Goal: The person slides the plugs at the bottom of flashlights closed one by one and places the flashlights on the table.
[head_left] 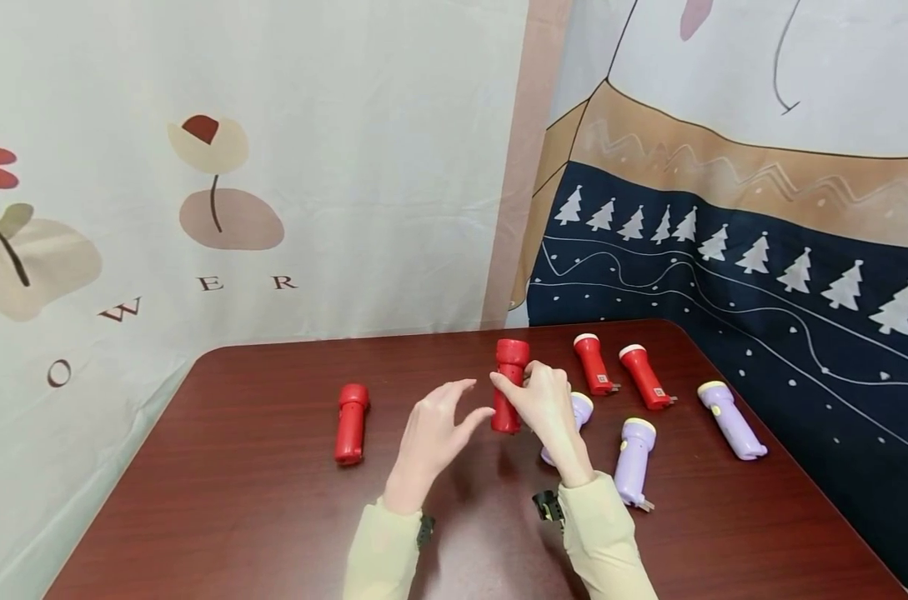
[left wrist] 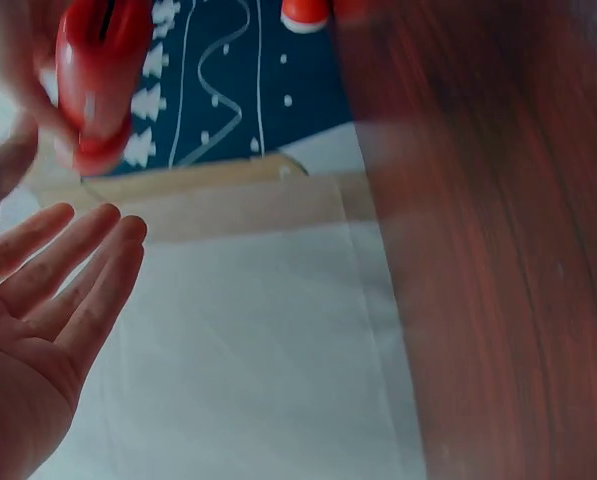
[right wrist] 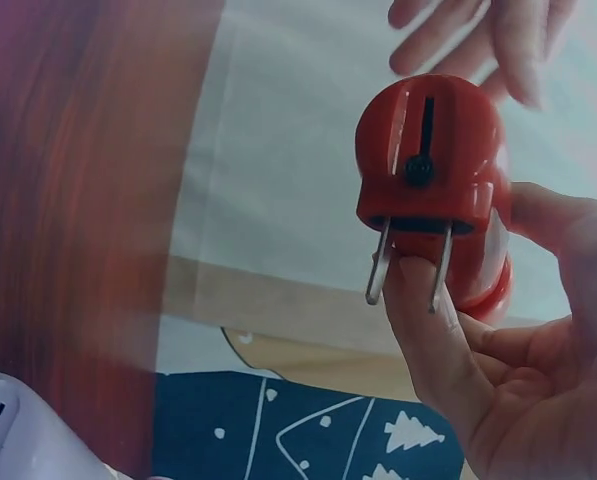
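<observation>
My right hand (head_left: 545, 406) grips a red flashlight (head_left: 512, 360) above the table, its wide head up. In the right wrist view the tail end of this flashlight (right wrist: 433, 150) faces the camera, with two metal plug prongs out and a black slider in a slot. Just left of it, my left hand (head_left: 436, 429) is held up with fingers extended and thumb apart, holding nothing. The left wrist view shows the left palm (left wrist: 38, 340) facing the red flashlight (left wrist: 103, 80) across a gap. A lilac flashlight (head_left: 582, 407) lies partly hidden behind the right hand.
A red flashlight (head_left: 352, 425) lies alone on the left of the brown table (head_left: 258, 500). At the right back lie two red flashlights, one nearer (head_left: 645, 377) and one farther (head_left: 592, 364). Two lilac flashlights, inner (head_left: 634, 462) and outer (head_left: 731, 421), lie on the right. Curtains hang behind.
</observation>
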Demonstrator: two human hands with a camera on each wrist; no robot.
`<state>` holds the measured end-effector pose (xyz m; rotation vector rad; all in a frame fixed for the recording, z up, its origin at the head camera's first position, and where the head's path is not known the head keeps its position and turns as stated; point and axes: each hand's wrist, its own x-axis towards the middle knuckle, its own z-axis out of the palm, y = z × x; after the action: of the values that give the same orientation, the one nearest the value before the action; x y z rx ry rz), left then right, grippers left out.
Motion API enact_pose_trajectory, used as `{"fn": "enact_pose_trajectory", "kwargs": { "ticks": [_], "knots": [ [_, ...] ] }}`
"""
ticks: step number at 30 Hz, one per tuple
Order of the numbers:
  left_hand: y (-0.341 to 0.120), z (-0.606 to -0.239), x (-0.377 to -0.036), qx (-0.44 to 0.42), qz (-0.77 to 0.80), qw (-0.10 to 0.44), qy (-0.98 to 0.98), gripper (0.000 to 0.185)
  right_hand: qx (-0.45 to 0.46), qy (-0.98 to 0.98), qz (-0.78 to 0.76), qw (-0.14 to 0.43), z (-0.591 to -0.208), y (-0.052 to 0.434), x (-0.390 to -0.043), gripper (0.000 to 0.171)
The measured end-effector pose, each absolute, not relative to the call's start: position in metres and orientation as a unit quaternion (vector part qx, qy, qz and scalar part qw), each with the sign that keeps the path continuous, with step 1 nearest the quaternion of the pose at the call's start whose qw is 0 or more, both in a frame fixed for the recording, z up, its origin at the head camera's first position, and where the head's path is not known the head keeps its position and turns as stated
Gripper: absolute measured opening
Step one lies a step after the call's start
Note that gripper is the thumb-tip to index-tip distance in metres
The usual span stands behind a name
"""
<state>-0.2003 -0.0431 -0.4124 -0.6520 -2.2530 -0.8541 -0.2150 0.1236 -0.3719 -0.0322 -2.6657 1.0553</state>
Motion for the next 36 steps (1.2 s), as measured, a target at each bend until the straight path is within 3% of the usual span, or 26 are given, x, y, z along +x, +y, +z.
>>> {"fn": "enact_pose_trajectory", "kwargs": {
  "ticks": [12, 28, 36],
  "knots": [
    [-0.021, -0.416, -0.192, -0.281, -0.293, 0.289, -0.867, 0.074, -0.012, -0.916, 0.360, 0.176, -0.373, 0.124, -0.214, 0.042],
    [-0.016, -0.423, -0.192, -0.288, -0.298, 0.297, -0.860, 0.066, -0.023, -0.910, 0.383, 0.159, -0.374, 0.126, -0.213, 0.043],
    [-0.016, -0.422, -0.191, -0.296, -0.334, 0.270, -0.853, 0.066, -0.028, -0.906, 0.391, 0.157, -0.374, 0.126, -0.213, 0.043]
  ]
}}
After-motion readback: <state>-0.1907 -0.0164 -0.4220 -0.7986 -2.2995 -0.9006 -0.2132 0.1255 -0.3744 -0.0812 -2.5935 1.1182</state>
